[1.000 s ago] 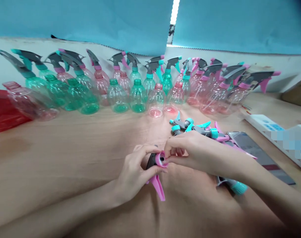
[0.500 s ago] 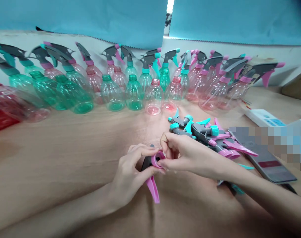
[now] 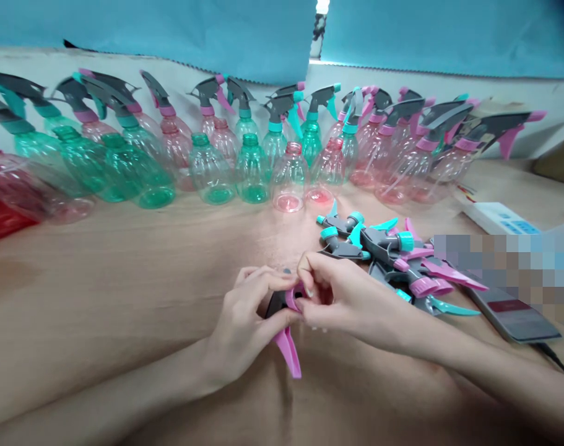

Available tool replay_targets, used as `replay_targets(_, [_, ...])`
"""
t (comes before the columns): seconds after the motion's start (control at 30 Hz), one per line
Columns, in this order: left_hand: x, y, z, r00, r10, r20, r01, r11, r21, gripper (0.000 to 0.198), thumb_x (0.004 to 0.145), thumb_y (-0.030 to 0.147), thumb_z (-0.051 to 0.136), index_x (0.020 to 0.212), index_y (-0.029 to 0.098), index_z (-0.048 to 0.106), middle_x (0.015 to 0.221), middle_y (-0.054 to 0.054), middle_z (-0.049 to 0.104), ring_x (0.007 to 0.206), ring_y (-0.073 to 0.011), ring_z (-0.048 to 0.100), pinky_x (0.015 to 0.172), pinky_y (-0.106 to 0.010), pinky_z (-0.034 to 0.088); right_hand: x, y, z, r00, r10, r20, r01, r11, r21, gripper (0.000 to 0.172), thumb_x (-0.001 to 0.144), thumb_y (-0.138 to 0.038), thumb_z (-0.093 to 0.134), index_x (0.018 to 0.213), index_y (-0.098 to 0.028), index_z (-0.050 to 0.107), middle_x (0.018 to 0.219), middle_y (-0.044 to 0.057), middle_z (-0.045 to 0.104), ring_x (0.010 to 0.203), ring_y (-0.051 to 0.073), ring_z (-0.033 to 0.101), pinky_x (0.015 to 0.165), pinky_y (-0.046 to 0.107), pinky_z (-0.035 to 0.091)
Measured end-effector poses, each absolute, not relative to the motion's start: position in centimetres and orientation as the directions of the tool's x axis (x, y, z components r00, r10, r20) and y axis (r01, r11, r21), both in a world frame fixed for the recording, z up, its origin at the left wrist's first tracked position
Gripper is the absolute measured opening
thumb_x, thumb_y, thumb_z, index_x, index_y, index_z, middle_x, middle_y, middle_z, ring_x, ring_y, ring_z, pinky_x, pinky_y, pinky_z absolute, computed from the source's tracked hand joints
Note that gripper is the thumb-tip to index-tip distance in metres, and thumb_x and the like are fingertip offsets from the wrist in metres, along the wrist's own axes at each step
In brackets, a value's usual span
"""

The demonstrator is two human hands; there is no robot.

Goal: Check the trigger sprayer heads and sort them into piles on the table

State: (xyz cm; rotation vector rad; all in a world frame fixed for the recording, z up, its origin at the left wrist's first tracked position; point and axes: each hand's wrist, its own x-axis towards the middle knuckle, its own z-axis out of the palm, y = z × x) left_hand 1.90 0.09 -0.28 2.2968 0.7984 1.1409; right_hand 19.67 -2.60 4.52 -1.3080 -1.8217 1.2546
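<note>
My left hand [image 3: 242, 319] is closed round a grey and pink trigger spray head [image 3: 289, 354]. Its pink trigger points down toward me, and its pink collar faces right. At that collar my right hand [image 3: 344, 294] is pinched, the thumb and fingertips right at the opening. What lies between those fingertips is too small and too hidden to name. Tiny pale bits show under the right hand, blurred. Just beyond my right wrist lies a pile of loose spray heads [image 3: 382, 243], grey with turquoise or pink parts.
Open green bottles [image 3: 251, 170] and clear pink bottles [image 3: 290, 176] stand across the back. Behind them are several bottles topped with spray heads [image 3: 282, 102]. A red bag [image 3: 7, 207] is at far left. A dark flat device [image 3: 518, 316] and a white box [image 3: 499, 217] lie right.
My right fingertips have moved slightly left, further over the pink collar, covering more of its opening. The left hand keeps its hold. The view has shifted slightly.
</note>
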Motion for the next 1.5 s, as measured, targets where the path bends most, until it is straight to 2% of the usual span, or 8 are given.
replay_targets(0.17, [2.1,0.0,0.0,0.498,0.679,0.539,0.348,-0.726,0.594,0.005,0.082,0.016,0.059,0.084,0.02,0.058,0.078,0.0,0.067,0.074,-0.0176,0.061,0.072,-0.034,0.042,19.2,-2.8,4.2,-0.31,0.951,0.003,0.536,0.177,-0.825,0.021,0.064,-0.008,0.054,0.07,-0.022,0.04,0.058,-0.009,0.045,0.053,0.007,0.04,0.047,0.02,0.029])
replay_targets(0.4, [1.9,0.0,-0.1,0.492,0.633,0.598,0.322,-0.77,0.551,0.012,0.082,0.014,0.06,0.092,0.02,0.057,0.083,-0.001,0.069,0.079,-0.018,0.062,0.074,-0.034,0.042,19.5,-2.4,3.7,-0.28,0.958,-0.062,0.615,0.129,-0.777,0.015,0.069,-0.019,0.056,0.072,-0.022,0.042,0.061,-0.007,0.051,0.055,0.009,0.046,0.048,0.022,0.032])
replay_targets(0.6, [1.9,0.0,-0.5,0.513,0.616,0.597,0.294,-0.78,0.552,0.021,0.08,0.009,0.061,0.096,0.021,0.055,0.088,-0.001,0.068,0.079,-0.0169,0.061,0.077,-0.034,0.04,18.8,-3.9,4.6,-0.199,0.975,0.101,0.895,0.223,-0.387,0.017,0.074,-0.023,0.055,0.064,-0.02,0.041,0.059,-0.002,0.052,0.051,0.011,0.042,0.046,0.026,0.024])
replay_targets(0.77, [1.7,0.0,-0.9,0.535,0.603,0.592,0.284,-0.788,0.546,0.026,0.08,0.007,0.06,0.1,0.022,0.055,0.094,-0.002,0.069,0.085,-0.018,0.061,0.082,-0.036,0.038,18.3,-5.3,4.4,-0.31,0.895,0.321,0.928,0.359,-0.104,0.019,0.072,-0.01,0.054,0.061,-0.021,0.045,0.05,-0.001,0.052,0.044,0.013,0.047,0.042,0.028,0.02])
replay_targets(0.87, [1.8,0.0,-1.0,0.53,0.594,0.605,0.281,-0.796,0.536,0.024,0.08,0.006,0.06,0.099,0.022,0.056,0.093,-0.002,0.07,0.083,-0.0178,0.062,0.081,-0.036,0.038,18.1,-5.5,4.2,-0.367,0.865,0.342,0.919,0.395,-0.013,0.016,0.069,-0.005,0.055,0.063,-0.02,0.05,0.051,0.001,0.055,0.045,0.017,0.054,0.04,0.029,0.021])
replay_targets(1.1, [1.9,0.1,-0.7,0.508,0.612,0.606,0.292,-0.784,0.548,0.024,0.078,0.007,0.062,0.097,0.021,0.057,0.093,-0.002,0.071,0.083,-0.0181,0.062,0.082,-0.037,0.038,17.8,-5.8,4.3,-0.363,0.864,0.349,0.913,0.404,-0.051,0.013,0.067,-0.001,0.057,0.066,-0.014,0.056,0.051,0.002,0.057,0.042,0.018,0.054,0.035,0.029,0.023])
replay_targets(1.3, [1.9,0.0,-0.5,0.505,0.644,0.574,0.274,-0.751,0.601,0.02,0.081,0.016,0.066,0.098,0.022,0.058,0.089,-0.002,0.069,0.082,-0.0185,0.061,0.078,-0.036,0.041,18.7,-5.4,4.7,-0.351,0.88,0.319,0.908,0.403,-0.115,0.019,0.071,-0.006,0.051,0.057,-0.019,0.05,0.045,-0.003,0.045,0.037,0.011,0.038,0.037,0.027,0.02])
replay_targets(1.5, [1.9,0.0,-0.3,0.473,0.739,0.48,0.284,-0.644,0.711,0.021,0.079,0.027,0.07,0.097,0.022,0.061,0.086,-0.002,0.068,0.078,-0.0183,0.063,0.072,-0.031,0.047,20.3,-4.2,6.5,-0.246,0.959,0.138,0.861,0.281,-0.424,0.023,0.079,-0.023,0.051,0.056,-0.021,0.051,0.044,-0.006,0.034,0.039,0.008,0.024,0.037,0.024,0.018])
